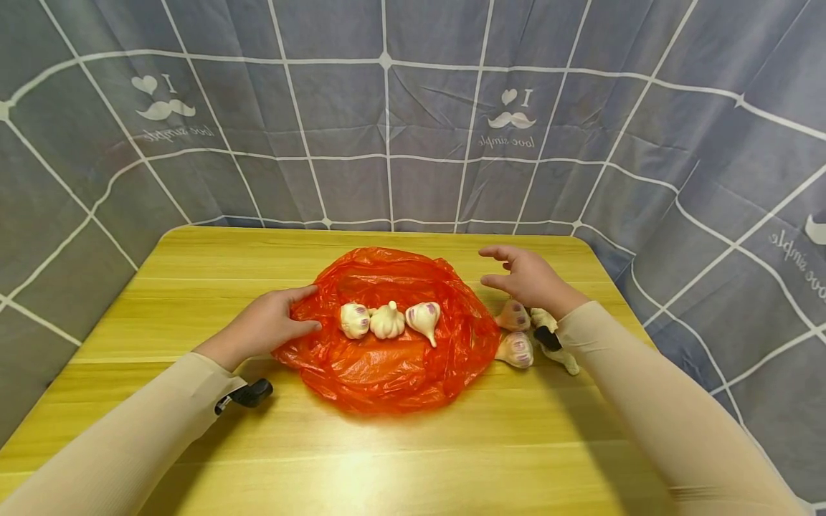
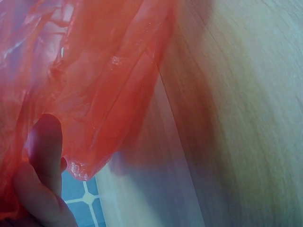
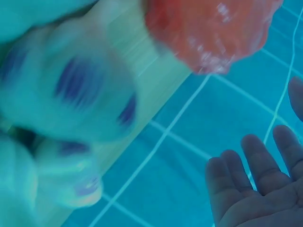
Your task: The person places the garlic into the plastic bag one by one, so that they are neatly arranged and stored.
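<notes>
A thin red plastic bag (image 1: 381,373) lies spread on the table, its mouth facing up. Inside it, three garlic bulbs sit in a row: left (image 1: 355,320), middle (image 1: 387,321) and right (image 1: 423,319). My left hand (image 1: 267,324) holds the bag's left edge between thumb and fingers; in the left wrist view the red film (image 2: 104,90) hangs beside the fingertips. Raised past the bag's right side, my right hand (image 1: 532,277) is empty with its fingers extended. Below it lie more garlic bulbs (image 1: 515,350), partly hidden by the wrist; purple-marked garlic (image 3: 71,85) fills the right wrist view's left.
The light wooden table (image 1: 413,459) has its far edge against a grey curtain (image 1: 335,107) with white grid lines, which also runs along both sides. Black wrist straps (image 1: 252,393) show by the sleeves.
</notes>
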Demonstrator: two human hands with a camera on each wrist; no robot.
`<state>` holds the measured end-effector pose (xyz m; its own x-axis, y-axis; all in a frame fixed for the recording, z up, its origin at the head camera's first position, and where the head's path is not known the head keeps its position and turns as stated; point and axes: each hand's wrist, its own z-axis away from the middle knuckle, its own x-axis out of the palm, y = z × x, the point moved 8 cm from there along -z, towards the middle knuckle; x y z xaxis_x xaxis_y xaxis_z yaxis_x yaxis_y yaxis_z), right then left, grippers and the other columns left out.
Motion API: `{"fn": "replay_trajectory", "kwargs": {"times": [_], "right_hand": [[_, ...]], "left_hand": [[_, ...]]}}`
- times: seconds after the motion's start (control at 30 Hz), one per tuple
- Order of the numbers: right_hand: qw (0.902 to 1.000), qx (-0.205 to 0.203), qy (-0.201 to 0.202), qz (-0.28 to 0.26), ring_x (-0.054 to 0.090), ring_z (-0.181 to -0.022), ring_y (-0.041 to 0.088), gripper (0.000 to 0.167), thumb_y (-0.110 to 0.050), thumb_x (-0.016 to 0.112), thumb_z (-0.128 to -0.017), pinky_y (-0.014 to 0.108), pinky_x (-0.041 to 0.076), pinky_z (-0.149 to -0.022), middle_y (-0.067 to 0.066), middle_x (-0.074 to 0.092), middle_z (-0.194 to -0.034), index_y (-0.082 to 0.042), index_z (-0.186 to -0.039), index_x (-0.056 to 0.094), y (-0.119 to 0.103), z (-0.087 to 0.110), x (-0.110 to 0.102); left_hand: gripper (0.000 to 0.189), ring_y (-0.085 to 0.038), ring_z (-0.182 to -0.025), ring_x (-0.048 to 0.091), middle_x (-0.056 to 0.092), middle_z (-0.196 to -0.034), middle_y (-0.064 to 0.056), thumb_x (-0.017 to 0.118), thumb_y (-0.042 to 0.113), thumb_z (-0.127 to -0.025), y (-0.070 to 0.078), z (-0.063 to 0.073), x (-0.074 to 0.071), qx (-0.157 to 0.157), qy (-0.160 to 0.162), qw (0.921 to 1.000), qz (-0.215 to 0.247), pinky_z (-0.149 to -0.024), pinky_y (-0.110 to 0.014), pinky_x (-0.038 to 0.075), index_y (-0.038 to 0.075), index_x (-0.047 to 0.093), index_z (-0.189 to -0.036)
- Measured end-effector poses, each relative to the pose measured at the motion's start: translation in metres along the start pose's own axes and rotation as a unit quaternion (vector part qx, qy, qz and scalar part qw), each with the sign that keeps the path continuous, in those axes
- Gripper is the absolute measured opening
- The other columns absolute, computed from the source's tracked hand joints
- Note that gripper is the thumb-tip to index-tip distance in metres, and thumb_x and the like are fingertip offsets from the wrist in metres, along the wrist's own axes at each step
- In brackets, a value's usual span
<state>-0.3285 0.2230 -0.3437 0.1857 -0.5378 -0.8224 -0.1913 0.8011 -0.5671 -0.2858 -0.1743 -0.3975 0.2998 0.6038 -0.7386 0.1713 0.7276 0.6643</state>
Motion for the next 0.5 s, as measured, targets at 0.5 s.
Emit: {"fn": "replay_trajectory", "kwargs": {"times": [0.5], "right_hand": [[0.9996,0.007,0.000,0.029,0.041,-0.148,0.049,0.062,-0.024,0.071,-0.101,0.063,0.039,-0.120,0.023,0.049,-0.159,-0.006,-0.155,0.049,0.051,-0.001,-0.016]], "left_hand": [[0.079,-0.015,-0.056,0.065,0.066,-0.132,-0.030,0.077,0.025,-0.095,0.000,0.000,0.002,0.002,-0.001,1.0000,0.005,-0.058,-0.032,0.060,0.000,0.040,-0.160]]}}
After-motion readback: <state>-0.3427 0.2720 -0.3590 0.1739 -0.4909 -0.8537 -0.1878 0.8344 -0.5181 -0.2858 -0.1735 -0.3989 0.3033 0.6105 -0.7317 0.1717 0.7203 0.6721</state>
